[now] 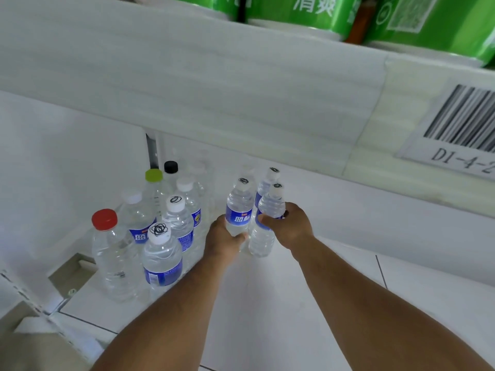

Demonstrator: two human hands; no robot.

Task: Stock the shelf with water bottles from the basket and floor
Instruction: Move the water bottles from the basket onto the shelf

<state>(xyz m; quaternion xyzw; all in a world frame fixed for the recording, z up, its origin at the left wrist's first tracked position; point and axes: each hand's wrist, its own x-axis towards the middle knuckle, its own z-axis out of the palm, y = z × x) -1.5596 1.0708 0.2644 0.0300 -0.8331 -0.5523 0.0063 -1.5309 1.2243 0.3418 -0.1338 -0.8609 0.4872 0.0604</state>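
Note:
My left hand (223,241) grips a clear water bottle (239,207) with a blue label and a scribbled white cap. My right hand (290,226) holds a second such bottle (269,210), tilted; a third bottle (267,180) stands just behind it. Both held bottles are low on the white bottom shelf (348,210). To the left stands a cluster of several bottles: one with a red cap (112,253), one with a scribbled cap (162,259), another behind it (178,218), a green-capped one (154,183) and a black-capped one (171,170).
An upper shelf edge (214,89) with foam padding runs overhead, carrying green packages (308,12). A barcode label (460,129) reading D1-4-2 is at right. White floor tiles (267,317) lie under my arms. A shelf upright (151,151) stands behind the bottle cluster.

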